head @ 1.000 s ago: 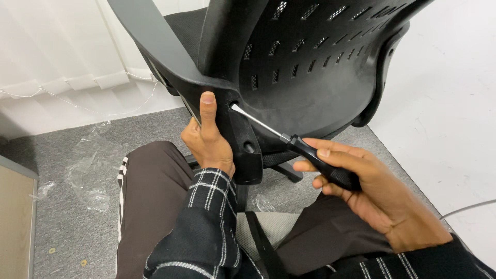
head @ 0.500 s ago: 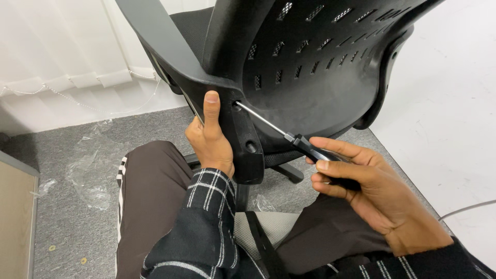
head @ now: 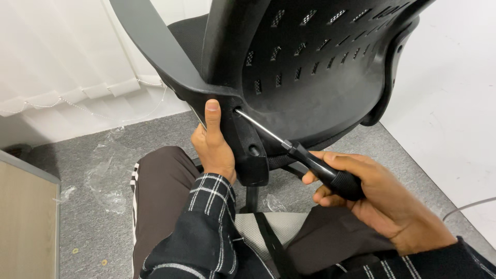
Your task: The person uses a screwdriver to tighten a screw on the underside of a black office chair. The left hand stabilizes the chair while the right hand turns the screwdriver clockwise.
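A black office chair (head: pixel 320 77) is tipped toward me, its perforated backrest filling the upper view. My left hand (head: pixel 212 142) grips the black armrest bracket (head: pixel 248 144), thumb pressed flat against its face. My right hand (head: pixel 372 196) is closed around the black handle of a screwdriver (head: pixel 310 160). Its metal shaft runs up and left, with the tip set in the upper hole of the bracket. A second hole shows lower on the bracket. Both sleeves are dark plaid.
Grey carpet (head: pixel 93 217) lies under me, with crumpled clear plastic wrap (head: pixel 106 181) to the left. A light wooden panel (head: pixel 26 222) stands at the left edge. White blinds (head: pixel 62 57) hang behind, and a white wall (head: pixel 454 103) is on the right.
The screwdriver's tip has stayed in the bracket hole while my right hand shifted slightly on the handle. My left hand has kept its grip.
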